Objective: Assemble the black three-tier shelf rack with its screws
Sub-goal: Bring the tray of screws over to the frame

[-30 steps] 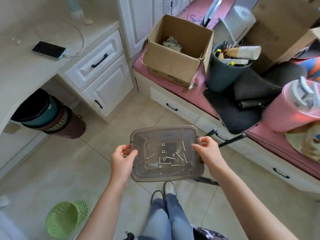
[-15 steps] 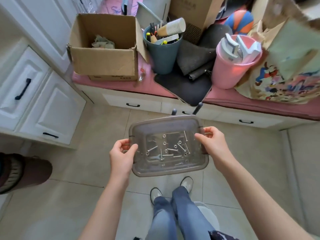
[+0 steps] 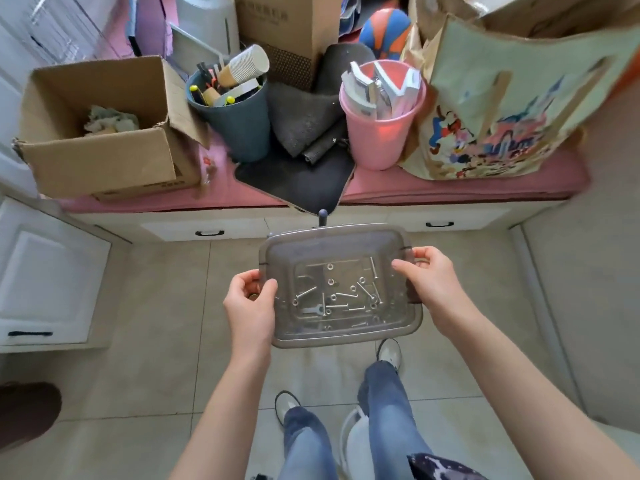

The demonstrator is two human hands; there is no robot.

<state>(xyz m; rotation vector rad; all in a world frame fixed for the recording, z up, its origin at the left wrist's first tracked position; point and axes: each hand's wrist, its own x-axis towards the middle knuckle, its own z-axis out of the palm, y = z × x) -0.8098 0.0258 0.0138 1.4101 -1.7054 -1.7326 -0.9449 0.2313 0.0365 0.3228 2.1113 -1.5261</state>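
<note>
Tray held level above the floor, so the loose screws lie spread on its bottom. Left hand and right hand each grasp an end rim, fingers curled. Rack largely unseen.

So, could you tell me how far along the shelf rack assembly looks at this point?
Early. Done: the screws sit gathered in a clear tray. In hand: the left hand and right hand grip the tray's ends. Left: everything; no assembled rack is visible, only a black rod beyond the tray.
</note>
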